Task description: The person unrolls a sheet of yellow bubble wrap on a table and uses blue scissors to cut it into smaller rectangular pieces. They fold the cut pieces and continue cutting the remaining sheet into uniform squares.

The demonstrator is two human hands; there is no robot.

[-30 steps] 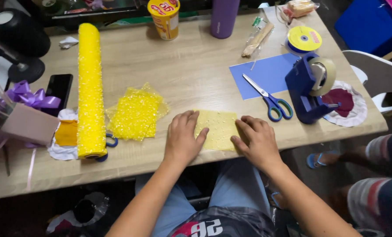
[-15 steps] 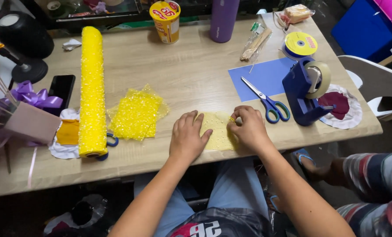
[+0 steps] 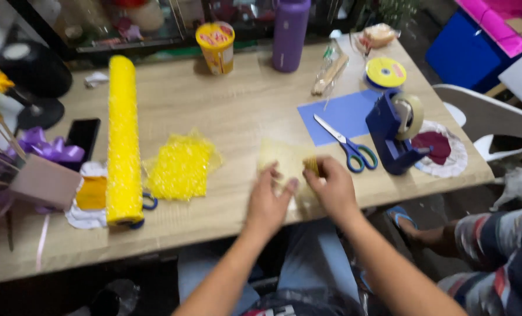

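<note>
A pale yellow mesh sheet (image 3: 281, 158) lies on the wooden table (image 3: 231, 105) near its front edge. My left hand (image 3: 269, 202) presses on the sheet's near part, fingers spread. My right hand (image 3: 331, 186) pinches the sheet's right edge, which is gathered into a small fold at the fingertips. Both hands are blurred. A brighter yellow mesh piece (image 3: 180, 167) lies flat to the left of my hands.
A yellow mesh roll (image 3: 124, 137) lies lengthwise at left, beside a phone (image 3: 83, 136), purple ribbon (image 3: 44, 147) and a pink box (image 3: 45, 182). Blue-handled scissors (image 3: 348, 146), blue paper (image 3: 340, 114), a blue tape dispenser (image 3: 395, 134), a purple bottle (image 3: 290, 32) and a yellow cup (image 3: 216, 47) stand right and back. Another person's leg (image 3: 489, 240) is at lower right.
My right hand has lifted off the flat sheet and gathered its right edge into a fold. My left hand has slid slightly right along the sheet. The view has shifted closer.
</note>
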